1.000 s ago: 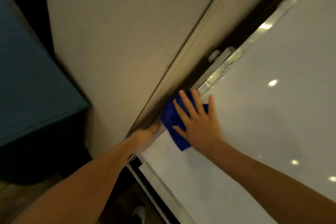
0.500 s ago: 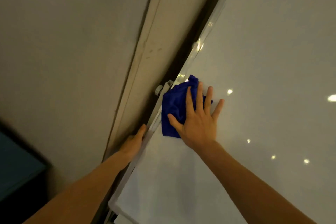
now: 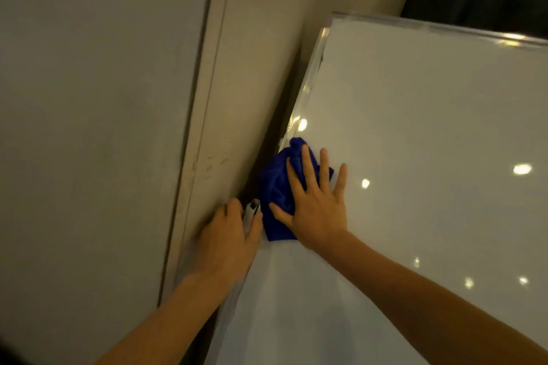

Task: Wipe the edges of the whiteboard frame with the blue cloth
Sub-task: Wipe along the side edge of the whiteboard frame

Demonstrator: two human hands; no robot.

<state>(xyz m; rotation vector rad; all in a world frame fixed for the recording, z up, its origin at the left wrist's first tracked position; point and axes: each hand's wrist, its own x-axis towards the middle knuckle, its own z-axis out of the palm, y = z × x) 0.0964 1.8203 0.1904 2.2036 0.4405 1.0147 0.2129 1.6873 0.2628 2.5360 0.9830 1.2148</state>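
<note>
Cloth [image 3: 277,187]: pressed by flat, spread right hand [image 3: 315,210] mid-left frame [image 3: 310,80]. Left hand [image 3: 228,237] grips frame below. Upper stretch and top edge apparently unwiped.

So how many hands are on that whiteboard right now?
2. The right hand presses flat on the blue cloth at the board's left edge; the left hand grips the frame just below it.

blue cloth [image 3: 277,187] bunched, against whiteboard frame [image 3: 311,80]
</note>
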